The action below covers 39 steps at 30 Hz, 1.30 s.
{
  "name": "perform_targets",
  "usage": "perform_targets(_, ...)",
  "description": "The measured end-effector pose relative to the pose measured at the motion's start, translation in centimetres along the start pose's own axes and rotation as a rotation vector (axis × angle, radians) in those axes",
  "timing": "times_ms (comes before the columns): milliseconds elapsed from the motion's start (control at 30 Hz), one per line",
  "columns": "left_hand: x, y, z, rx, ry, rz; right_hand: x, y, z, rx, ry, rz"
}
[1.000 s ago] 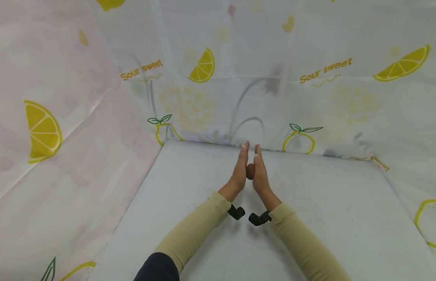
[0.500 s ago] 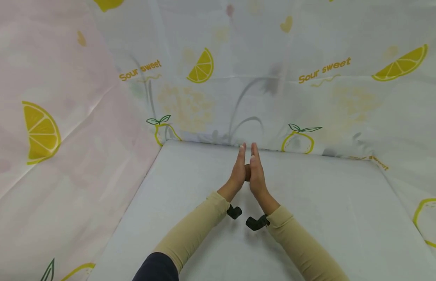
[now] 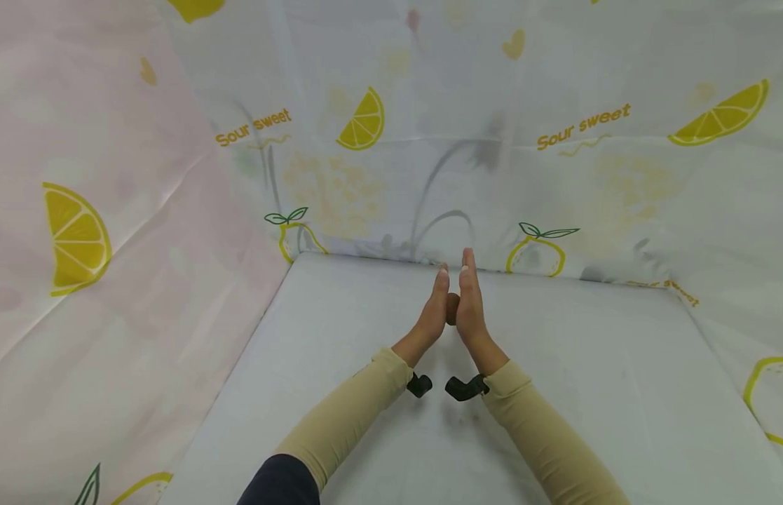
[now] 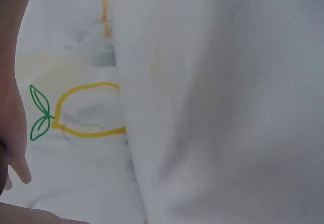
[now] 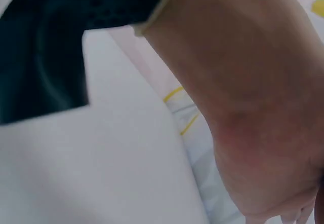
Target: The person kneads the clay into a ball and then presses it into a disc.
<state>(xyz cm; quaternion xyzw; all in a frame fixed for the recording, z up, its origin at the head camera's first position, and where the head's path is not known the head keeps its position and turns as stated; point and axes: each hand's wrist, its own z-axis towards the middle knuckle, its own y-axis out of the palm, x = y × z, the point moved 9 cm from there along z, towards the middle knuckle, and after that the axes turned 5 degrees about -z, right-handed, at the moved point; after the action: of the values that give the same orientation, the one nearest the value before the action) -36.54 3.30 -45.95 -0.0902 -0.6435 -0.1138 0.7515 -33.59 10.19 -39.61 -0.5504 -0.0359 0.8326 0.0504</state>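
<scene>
Lemon-print cloth (image 3: 391,182) lines the left, right and far sides of your white worktop (image 3: 580,351). Over it, your left hand (image 3: 433,310) and right hand (image 3: 471,306), each grip unclenched with fingers straight, press a small brown ball (image 3: 451,309) between them.

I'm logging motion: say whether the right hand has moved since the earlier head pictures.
Yes, the right hand has shifted forward and slightly right, toward the printed lemon outline on its right.
</scene>
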Motion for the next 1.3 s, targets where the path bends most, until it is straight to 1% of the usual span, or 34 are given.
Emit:
perform_targets(100, 0.1, 0.5, -0.2, -0.035, 0.007, 0.01, 0.9, -0.7, 0.5, 0.022, 0.04, 0.025)
perform_targets(233, 0.3, 1.0, -0.6, -0.083, 0.007, 0.009, 2.3, -1.3, 1.0, 0.027, 0.087, 0.041)
perform_targets(267, 0.4, 1.0, -0.6, -0.091, 0.007, 0.006, 3.0, -1.4, 1.2, 0.03, 0.091, 0.036)
perform_targets(400, 0.9, 1.0, -0.8, -0.101, 0.035, -0.001, 3.9, -1.5, 1.2, 0.019, 0.113, 0.02)
perform_targets(467, 1.3, 0.9, -0.7, -0.087, 0.056, -0.011, 4.0, -1.3, 1.0, 0.012, 0.108, 0.029)
perform_targets(500, 1.5, 0.9, -0.6, -0.079, 0.067, -0.02, 3.7, -1.2, 0.7, -0.001, 0.115, 0.033)
perform_targets(567, 1.6, 0.8, -0.5, -0.055, 0.076, -0.038, 3.8, -0.8, 0.3, -0.019, 0.118, 0.05)
perform_targets(700, 1.5, 0.2, -0.1, 0.008, 0.062, -0.067, 3.5, 0.2, -0.5, -0.055, 0.099, 0.055)
perform_targets(800, 1.3, -0.2, 0.2, 0.062, 0.053, -0.077, 2.8, 0.8, -1.0, -0.066, 0.065, 0.055)
perform_targets(933, 1.1, -1.0, 0.5, 0.127, 0.049, -0.06, 1.8, 1.4, -1.5, -0.068, 0.008, 0.037)
perform_targets(1067, 0.9, -1.9, 0.6, 0.182, 0.022, -0.014, 0.9, 1.9, -1.8, -0.072, -0.031, 0.021)
perform_targets(1167, 0.7, -2.2, 0.5, 0.192, -0.001, -0.01, 0.4, 2.1, -2.0, -0.072, -0.048, 0.014)
perform_targets(1300, 0.4, -1.8, 0.4, 0.151, -0.025, -0.069, -0.6, 1.9, -1.7, -0.044, -0.083, -0.006)
